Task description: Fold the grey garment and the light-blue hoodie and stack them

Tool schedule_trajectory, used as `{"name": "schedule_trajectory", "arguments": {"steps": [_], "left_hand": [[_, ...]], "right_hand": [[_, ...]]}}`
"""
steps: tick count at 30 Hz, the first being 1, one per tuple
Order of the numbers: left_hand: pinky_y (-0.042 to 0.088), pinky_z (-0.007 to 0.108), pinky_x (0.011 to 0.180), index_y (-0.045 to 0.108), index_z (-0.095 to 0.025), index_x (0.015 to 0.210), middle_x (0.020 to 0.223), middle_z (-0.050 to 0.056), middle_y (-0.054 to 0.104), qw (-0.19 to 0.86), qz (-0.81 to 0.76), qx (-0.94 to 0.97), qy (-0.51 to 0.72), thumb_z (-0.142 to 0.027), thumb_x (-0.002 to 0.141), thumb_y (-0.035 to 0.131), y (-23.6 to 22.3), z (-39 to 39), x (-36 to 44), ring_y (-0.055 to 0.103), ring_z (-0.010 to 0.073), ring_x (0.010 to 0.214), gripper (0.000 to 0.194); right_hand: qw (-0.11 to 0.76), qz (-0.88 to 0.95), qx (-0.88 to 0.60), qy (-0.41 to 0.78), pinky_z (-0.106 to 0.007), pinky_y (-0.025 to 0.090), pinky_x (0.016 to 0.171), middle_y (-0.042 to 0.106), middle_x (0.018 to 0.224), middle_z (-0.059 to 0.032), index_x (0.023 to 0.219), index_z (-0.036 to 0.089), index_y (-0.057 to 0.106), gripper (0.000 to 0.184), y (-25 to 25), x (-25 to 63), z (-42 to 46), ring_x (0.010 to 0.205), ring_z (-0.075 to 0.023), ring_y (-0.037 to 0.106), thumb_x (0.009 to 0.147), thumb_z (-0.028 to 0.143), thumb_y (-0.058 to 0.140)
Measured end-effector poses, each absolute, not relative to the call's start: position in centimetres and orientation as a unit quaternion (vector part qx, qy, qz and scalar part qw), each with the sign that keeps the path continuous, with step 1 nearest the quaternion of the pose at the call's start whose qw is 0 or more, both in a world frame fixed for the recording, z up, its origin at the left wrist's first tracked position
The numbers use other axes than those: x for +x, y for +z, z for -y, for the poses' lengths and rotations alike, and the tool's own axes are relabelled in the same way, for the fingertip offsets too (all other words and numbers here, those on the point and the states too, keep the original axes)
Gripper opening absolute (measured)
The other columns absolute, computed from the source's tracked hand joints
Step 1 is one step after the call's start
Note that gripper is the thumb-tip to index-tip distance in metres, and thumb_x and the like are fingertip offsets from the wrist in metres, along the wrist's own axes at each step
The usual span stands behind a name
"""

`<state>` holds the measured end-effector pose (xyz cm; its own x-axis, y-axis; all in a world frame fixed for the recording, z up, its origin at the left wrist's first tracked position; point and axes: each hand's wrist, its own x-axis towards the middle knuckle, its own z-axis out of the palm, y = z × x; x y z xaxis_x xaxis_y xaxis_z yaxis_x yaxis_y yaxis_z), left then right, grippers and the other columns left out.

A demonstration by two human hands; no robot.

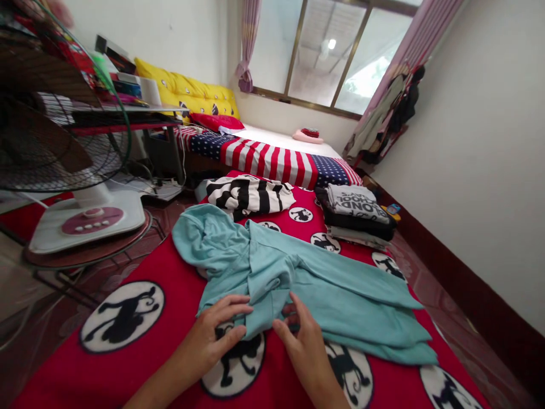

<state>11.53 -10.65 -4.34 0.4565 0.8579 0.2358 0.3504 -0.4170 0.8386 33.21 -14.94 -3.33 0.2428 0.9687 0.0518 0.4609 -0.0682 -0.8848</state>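
A teal hooded sweatshirt lies across the red blanket, its hood towards the far left and its lower edge to the right. One sleeve is folded over the body, with its cuff near my hands. My left hand is at the near edge of the cloth, fingers apart, fingertips touching or just over it. My right hand is beside the cuff, thumb and fingers curved and apart, with no cloth visibly gripped between them.
A black-and-white striped garment lies crumpled beyond the hood. Folded clothes are stacked at the far right. An electric fan stands on a stool at the left. Behind is a bed with a flag-patterned cover; clothes hang by the right wall.
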Motion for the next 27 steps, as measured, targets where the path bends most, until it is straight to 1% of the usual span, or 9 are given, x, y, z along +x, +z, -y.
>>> {"name": "schedule_trajectory", "arguments": {"steps": [2, 4, 6, 9, 12, 16, 20, 24, 27], "left_hand": [[0.047, 0.036, 0.099, 0.07, -0.029, 0.112, 0.129, 0.007, 0.061, 0.382, -0.393, 0.762, 0.344, -0.047, 0.087, 0.057, -4.5, 11.0, 11.8, 0.059, 0.0252, 0.117, 0.033], [0.046, 0.038, 0.101, 0.07, -0.03, 0.112, 0.132, 0.007, 0.06, 0.395, -0.396, 0.753, 0.346, -0.048, 0.086, 0.057, -4.5, 11.2, 12.0, 0.057, 0.0261, 0.119, 0.034], [0.044, 0.038, 0.103, 0.071, -0.03, 0.111, 0.133, 0.006, 0.06, 0.409, -0.398, 0.743, 0.349, -0.048, 0.087, 0.057, -4.4, 11.4, 12.1, 0.057, 0.0262, 0.121, 0.033], [0.05, 0.034, 0.097, 0.07, -0.029, 0.112, 0.126, 0.006, 0.065, 0.443, -0.376, 0.734, 0.352, -0.045, 0.091, 0.05, -4.2, 11.2, 12.0, 0.061, 0.0238, 0.114, 0.033], [0.055, 0.028, 0.083, 0.071, -0.026, 0.109, 0.108, 0.006, 0.071, 0.441, -0.366, 0.731, 0.371, -0.04, 0.094, 0.047, -3.8, 10.5, 11.7, 0.067, 0.0205, 0.098, 0.032], [0.055, 0.027, 0.081, 0.073, -0.024, 0.098, 0.096, 0.005, 0.073, 0.347, -0.399, 0.737, 0.421, -0.034, 0.091, 0.053, -3.0, 9.3, 11.1, 0.068, 0.019, 0.092, 0.023], [0.053, 0.029, 0.088, 0.07, -0.026, 0.104, 0.107, 0.004, 0.071, 0.263, -0.396, 0.771, 0.425, -0.029, 0.09, 0.055, -2.9, 7.9, 10.8, 0.065, 0.0192, 0.101, 0.021], [0.045, 0.036, 0.102, 0.065, -0.029, 0.115, 0.123, 0.004, 0.063, 0.177, -0.352, 0.835, 0.384, -0.019, 0.09, 0.05, -3.5, 6.2, 10.8, 0.056, 0.02, 0.117, 0.031], [0.039, 0.039, 0.108, 0.062, -0.028, 0.122, 0.133, 0.004, 0.058, 0.127, -0.316, 0.877, 0.34, -0.013, 0.088, 0.045, -3.7, 4.5, 11.3, 0.048, 0.022, 0.126, 0.04]], "right_hand": [[0.42, 0.531, -0.66, 0.326, -0.03, 0.051, 0.067, 0.067, 0.091, -0.0071, 0.122, 0.012, 0.057, 0.056, -3.3, 32.3, 14.4, 0.07, -0.0194, 0.061, 0.073, 0.036, 0.068], [0.42, 0.528, -0.643, 0.362, -0.029, 0.049, 0.064, 0.066, 0.081, -0.0042, 0.102, 0.015, 0.063, 0.036, -3.4, 31.8, 14.0, 0.068, -0.0182, 0.059, 0.073, 0.035, 0.067], [0.436, 0.501, -0.618, 0.421, -0.026, 0.045, 0.058, 0.061, 0.069, -0.0011, 0.081, 0.017, 0.06, 0.021, -3.5, 31.8, 13.9, 0.062, -0.016, 0.056, 0.074, 0.036, 0.066], [0.493, 0.423, -0.577, 0.496, -0.022, 0.039, 0.049, 0.05, 0.057, 0.0044, 0.069, 0.019, 0.051, 0.03, -2.8, 32.6, 14.6, 0.051, -0.0112, 0.047, 0.07, 0.043, 0.07], [0.556, 0.4, -0.538, 0.491, -0.021, 0.04, 0.05, 0.053, 0.064, 0.0026, 0.062, 0.018, 0.052, 0.036, -1.1, 35.0, 16.3, 0.055, -0.0101, 0.048, 0.064, 0.043, 0.077], [0.637, 0.296, -0.566, 0.431, -0.025, 0.05, 0.055, 0.066, 0.082, -0.0016, 0.081, 0.02, 0.063, 0.025, 0.2, 40.5, 18.6, 0.064, -0.0152, 0.06, 0.069, 0.041, 0.073], [0.672, 0.233, -0.631, 0.31, -0.032, 0.056, 0.056, 0.07, 0.086, -0.0033, 0.094, 0.023, 0.063, 0.028, -2.3, 47.0, 19.9, 0.069, -0.0212, 0.065, 0.074, 0.043, 0.065], [0.658, 0.206, -0.688, 0.227, -0.034, 0.059, 0.064, 0.069, 0.091, -0.0023, 0.092, 0.021, 0.062, 0.041, -5.6, 51.1, 20.9, 0.076, -0.0225, 0.067, 0.057, 0.035, 0.077], [0.611, 0.223, -0.737, 0.181, -0.032, 0.058, 0.069, 0.067, 0.102, -0.0059, 0.106, 0.018, 0.061, 0.058, -6.0, 51.4, 21.3, 0.082, -0.0232, 0.067, 0.053, 0.035, 0.077]]}}
